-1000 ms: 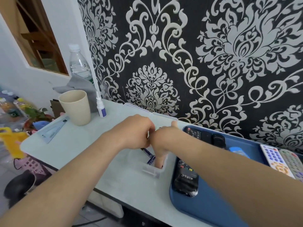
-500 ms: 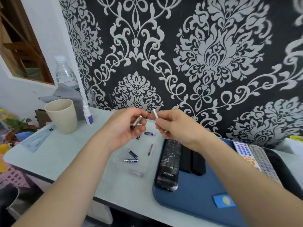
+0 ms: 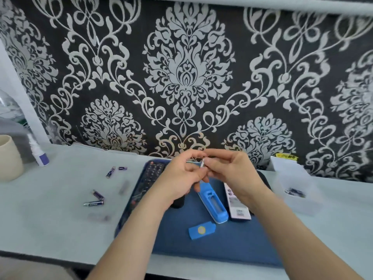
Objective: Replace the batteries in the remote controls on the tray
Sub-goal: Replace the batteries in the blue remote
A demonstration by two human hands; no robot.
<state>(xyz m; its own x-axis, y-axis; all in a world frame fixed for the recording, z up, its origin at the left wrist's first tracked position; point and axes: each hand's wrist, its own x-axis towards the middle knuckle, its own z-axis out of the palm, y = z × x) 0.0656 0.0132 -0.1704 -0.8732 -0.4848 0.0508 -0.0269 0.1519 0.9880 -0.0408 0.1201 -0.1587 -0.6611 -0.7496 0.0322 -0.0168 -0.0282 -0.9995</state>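
Observation:
My left hand (image 3: 179, 176) and my right hand (image 3: 232, 170) meet above the blue tray (image 3: 232, 239). My right hand pinches a small battery (image 3: 202, 163) at its fingertips; my left hand's fingers are curled beside it, and what they hold is hidden. Under the hands a blue remote (image 3: 212, 203) lies on its face with its battery bay open. Its blue cover (image 3: 201, 229) lies loose on the tray in front. A black remote (image 3: 147, 178) is at the tray's left, a white remote (image 3: 236, 205) to the right of the blue one.
Several loose batteries (image 3: 93, 203) lie on the pale table (image 3: 50, 225) left of the tray. A clear box (image 3: 294, 190) with more batteries stands to the right. A beige cup (image 3: 9, 158) and a small white bottle (image 3: 39, 153) are far left. Patterned wall behind.
The view has swung right and down. Both hands have moved from over the loose batteries to above the tray's middle, still close together with a battery at the fingertips. The blue remote now shows.

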